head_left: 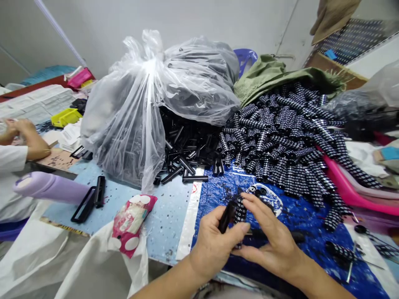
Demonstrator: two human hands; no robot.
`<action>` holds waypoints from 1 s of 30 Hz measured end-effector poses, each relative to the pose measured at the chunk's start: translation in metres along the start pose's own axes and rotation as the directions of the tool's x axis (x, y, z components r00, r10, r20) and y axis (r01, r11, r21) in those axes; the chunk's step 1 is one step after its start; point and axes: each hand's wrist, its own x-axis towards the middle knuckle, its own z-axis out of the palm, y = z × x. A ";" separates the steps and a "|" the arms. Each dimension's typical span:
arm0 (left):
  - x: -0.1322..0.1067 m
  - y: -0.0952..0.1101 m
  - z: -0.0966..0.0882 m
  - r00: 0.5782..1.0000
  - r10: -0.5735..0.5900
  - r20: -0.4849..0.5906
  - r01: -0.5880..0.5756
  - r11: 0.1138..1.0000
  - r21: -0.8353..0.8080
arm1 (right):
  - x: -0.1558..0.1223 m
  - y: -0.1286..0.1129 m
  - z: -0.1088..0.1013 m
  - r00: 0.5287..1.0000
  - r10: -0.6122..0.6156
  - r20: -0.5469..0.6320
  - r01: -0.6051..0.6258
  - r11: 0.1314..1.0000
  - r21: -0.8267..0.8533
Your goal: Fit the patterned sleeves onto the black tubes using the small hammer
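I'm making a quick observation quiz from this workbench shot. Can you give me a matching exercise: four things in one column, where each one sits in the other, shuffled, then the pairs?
Things:
1. clear plastic bag
2. patterned tubes pile
3. plain black tube
4. lavender cylinder

Places:
A. at the table's left edge, beside a co-worker
B. held in the left hand
C. heaped right of centre, before green cloth
D. standing at the centre back, tied at the top

Pairs: 1-D, 2-C, 3-B, 4-A
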 end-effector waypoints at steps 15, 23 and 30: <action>0.003 0.008 0.002 0.990 -0.126 0.062 0.138 0.955 -0.261 | 0.007 -0.018 0.004 0.992 -0.125 -0.016 0.107 0.903 -0.416; 0.011 -0.009 -0.044 0.998 -0.018 -0.056 0.017 1.000 -0.009 | -0.025 0.000 0.010 0.995 0.036 0.098 0.004 0.924 -0.382; 0.017 -0.007 -0.096 0.996 0.086 0.020 -0.071 0.649 0.758 | -0.035 -0.002 0.003 0.991 0.115 0.068 -0.092 0.958 -0.273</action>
